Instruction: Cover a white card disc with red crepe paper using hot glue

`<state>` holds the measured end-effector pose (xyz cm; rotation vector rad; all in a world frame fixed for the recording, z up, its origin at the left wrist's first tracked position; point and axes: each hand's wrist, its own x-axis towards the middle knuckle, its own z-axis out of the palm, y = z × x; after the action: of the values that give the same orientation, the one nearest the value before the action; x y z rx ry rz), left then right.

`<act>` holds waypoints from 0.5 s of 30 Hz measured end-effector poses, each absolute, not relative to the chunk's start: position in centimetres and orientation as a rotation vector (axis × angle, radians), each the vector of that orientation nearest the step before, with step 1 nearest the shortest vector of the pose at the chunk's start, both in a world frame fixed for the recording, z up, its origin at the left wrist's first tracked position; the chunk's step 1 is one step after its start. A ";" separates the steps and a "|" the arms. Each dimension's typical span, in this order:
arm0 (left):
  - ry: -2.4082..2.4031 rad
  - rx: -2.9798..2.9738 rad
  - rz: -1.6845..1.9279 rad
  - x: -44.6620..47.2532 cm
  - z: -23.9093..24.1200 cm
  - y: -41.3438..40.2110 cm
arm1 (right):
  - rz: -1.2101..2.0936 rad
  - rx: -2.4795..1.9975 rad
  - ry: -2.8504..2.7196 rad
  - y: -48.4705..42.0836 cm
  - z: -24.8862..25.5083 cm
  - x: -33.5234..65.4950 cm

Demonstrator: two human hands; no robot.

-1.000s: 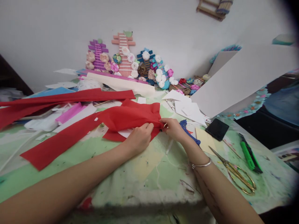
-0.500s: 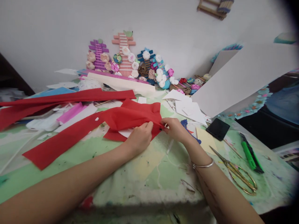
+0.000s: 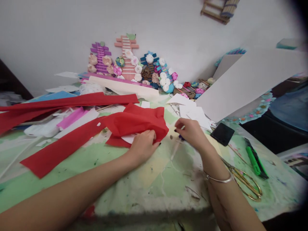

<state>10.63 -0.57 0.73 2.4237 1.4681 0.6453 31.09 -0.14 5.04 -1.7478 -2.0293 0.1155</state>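
A crumpled piece of red paper (image 3: 144,115), possibly crepe paper, lies on the table with a white piece (image 3: 128,138) showing under its fold. My left hand (image 3: 143,146) has its fingers curled on the paper's near edge, the thumb sticking out to the right. Just right of the paper, my right hand (image 3: 191,133) is held off it, thumb and forefinger slightly apart with nothing visible between them. Below those fingers a blue object (image 3: 181,137) is mostly hidden. A small brown bit (image 3: 171,137) lies between the hand and the paper.
Gold-handled scissors (image 3: 246,184), a green cutter knife (image 3: 256,160) and a black flat object (image 3: 223,133) lie at right. Red strips (image 3: 72,102) stretch across the left. Flower-decorated crafts (image 3: 128,61) lean on the wall; a large white board (image 3: 247,83) stands at right.
My right hand has let go of the red paper's right edge and moved right. My left hand stays at the paper, its thumb now spread out. The view has shifted slightly.
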 end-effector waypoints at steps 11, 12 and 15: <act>1.135 2.333 0.874 10.4 -0.1 -1.0 | -0.003 -2.543 -1.944 -2.4 3.8 35.9; 1.085 2.427 0.850 10.4 -0.1 -1.2 | 0.008 -2.555 -1.940 -2.3 3.8 35.7; 0.917 2.762 0.795 10.2 -0.1 -1.6 | 0.001 -2.561 -1.948 -2.1 3.9 35.5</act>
<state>10.23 -1.56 -0.12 2.7623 0.9169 0.7949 35.53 -2.11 3.92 -2.5608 -1.9484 0.0009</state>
